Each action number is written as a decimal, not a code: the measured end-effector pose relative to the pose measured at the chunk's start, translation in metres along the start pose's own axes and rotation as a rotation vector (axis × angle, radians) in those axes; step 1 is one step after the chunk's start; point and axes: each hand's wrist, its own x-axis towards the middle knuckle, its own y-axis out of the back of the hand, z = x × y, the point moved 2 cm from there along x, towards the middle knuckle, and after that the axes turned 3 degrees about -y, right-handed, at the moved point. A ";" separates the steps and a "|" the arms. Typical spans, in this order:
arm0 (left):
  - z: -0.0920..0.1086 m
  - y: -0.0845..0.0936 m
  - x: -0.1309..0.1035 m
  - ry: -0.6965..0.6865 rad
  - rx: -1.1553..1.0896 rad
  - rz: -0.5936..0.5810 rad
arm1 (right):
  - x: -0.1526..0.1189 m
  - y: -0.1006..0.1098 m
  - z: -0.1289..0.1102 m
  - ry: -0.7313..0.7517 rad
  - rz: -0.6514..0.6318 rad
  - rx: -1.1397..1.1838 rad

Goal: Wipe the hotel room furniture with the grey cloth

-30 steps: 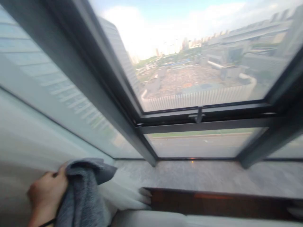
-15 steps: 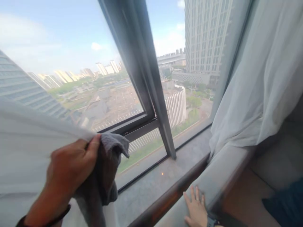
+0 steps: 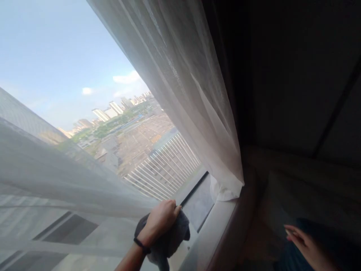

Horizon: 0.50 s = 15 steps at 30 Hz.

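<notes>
My left hand [image 3: 160, 220] grips a grey cloth [image 3: 172, 239] together with the edge of a sheer white curtain [image 3: 56, 177], low in the middle of the view, just above the window sill [image 3: 208, 237]. A dark band sits on that wrist. My right hand [image 3: 306, 244] hovers at the lower right with fingers apart, holding nothing, over a dark surface. Behind the left hand is the window glass [image 3: 84, 75] with city buildings and sky outside.
A second sheer curtain [image 3: 191, 94] hangs from the top centre down to the sill's right end. To its right stands a dark wall [image 3: 296, 75] with a ledge below it. The window frame shows faintly through the left curtain.
The view has swung right and upward. My left hand has carried the cloth and curtain edge rightward along the window. My right hand has lifted off the sill's edge and now hangs free.
</notes>
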 end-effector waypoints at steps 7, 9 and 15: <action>0.015 -0.030 0.032 0.072 -0.317 0.043 | 0.067 -0.034 -0.156 0.312 -0.456 0.169; -0.013 -0.031 0.032 0.202 -0.462 0.046 | 0.113 -0.045 -0.177 0.509 -0.436 -0.041; -0.004 -0.019 0.008 0.064 -0.931 0.017 | 0.273 -0.003 -0.199 0.399 -0.141 -0.441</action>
